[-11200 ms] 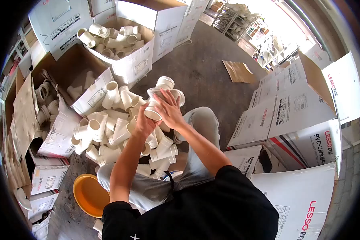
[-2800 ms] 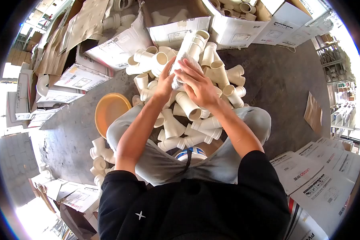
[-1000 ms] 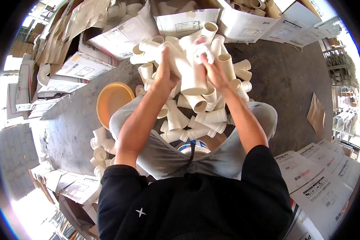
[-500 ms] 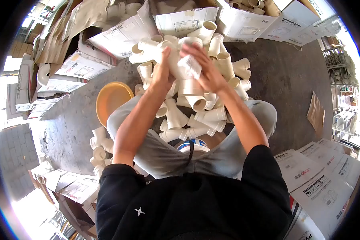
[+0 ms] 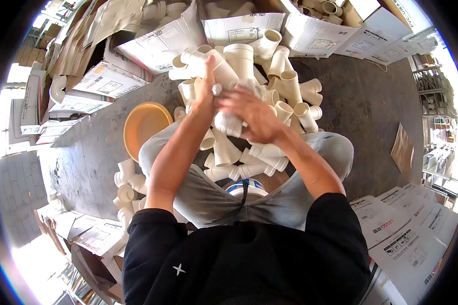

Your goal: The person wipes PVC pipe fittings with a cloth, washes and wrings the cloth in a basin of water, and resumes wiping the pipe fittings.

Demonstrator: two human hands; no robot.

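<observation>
A cream-white plastic pipe fitting point(image 5: 223, 71) is held up over a heap of similar fittings. My left hand point(image 5: 205, 94) grips its left side, thumb pointing up along the wall. My right hand point(image 5: 255, 116) is pressed across its near part, closed on a whitish cloth point(image 5: 229, 123) that bunches out below and between the fingers. Motion smears the right fingers, and both hands and the cloth hide the fitting's lower end. Behind, another fitting point(image 5: 239, 60) stands with its round mouth upward.
Loose fittings point(image 5: 290, 84) surround the hands and lie between my knees. An orange basin point(image 5: 146, 108) sits by my left knee. Open cartons point(image 5: 244, 31) of fittings line the far side. A white bucket point(image 5: 246, 187) stands between my legs; flattened cartons point(image 5: 392, 218) lie at right.
My right hand and the cloth have moved left and down across the fitting. The fitting has turned, its near end now covered. My left hand keeps its grip in nearly the same place.
</observation>
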